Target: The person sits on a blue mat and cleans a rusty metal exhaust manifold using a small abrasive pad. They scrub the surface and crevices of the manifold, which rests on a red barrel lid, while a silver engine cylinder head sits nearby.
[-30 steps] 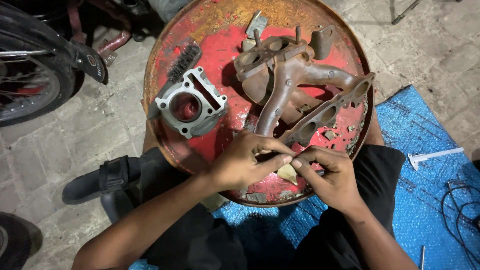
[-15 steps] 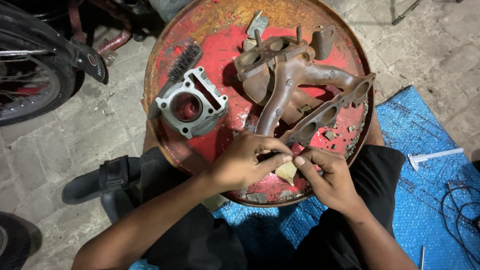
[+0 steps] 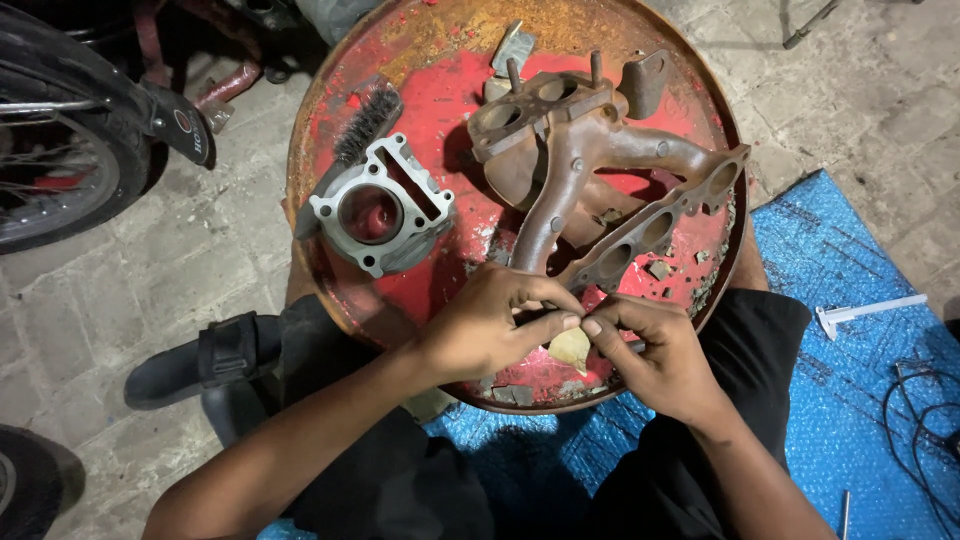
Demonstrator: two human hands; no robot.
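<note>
Scrap of tan material (image 3: 570, 349) is sitting at the near edge of the round red drum top (image 3: 440, 90), pinched between both hands. Left hand (image 3: 490, 325) and right hand (image 3: 655, 355) are each closing thumb and fingertips on it. Rusty manifold (image 3: 590, 170) is lying just beyond; grey engine cylinder (image 3: 380, 205) and wire brush (image 3: 365, 125) are resting toward the left edge.

Both hands meet over the near edge of a rusty red drum top (image 3: 430, 80). The left hand (image 3: 490, 325) and right hand (image 3: 655, 355) are pinching a small tan scrap (image 3: 570, 348) between fingertips, maybe a bit of sandpaper, hard to tell. Just past them sits a rusty exhaust manifold (image 3: 590, 180), with a grey engine cylinder (image 3: 378, 208) and wire brush (image 3: 366, 122) to its left. A blue mat (image 3: 850, 300) lies underneath.
</note>
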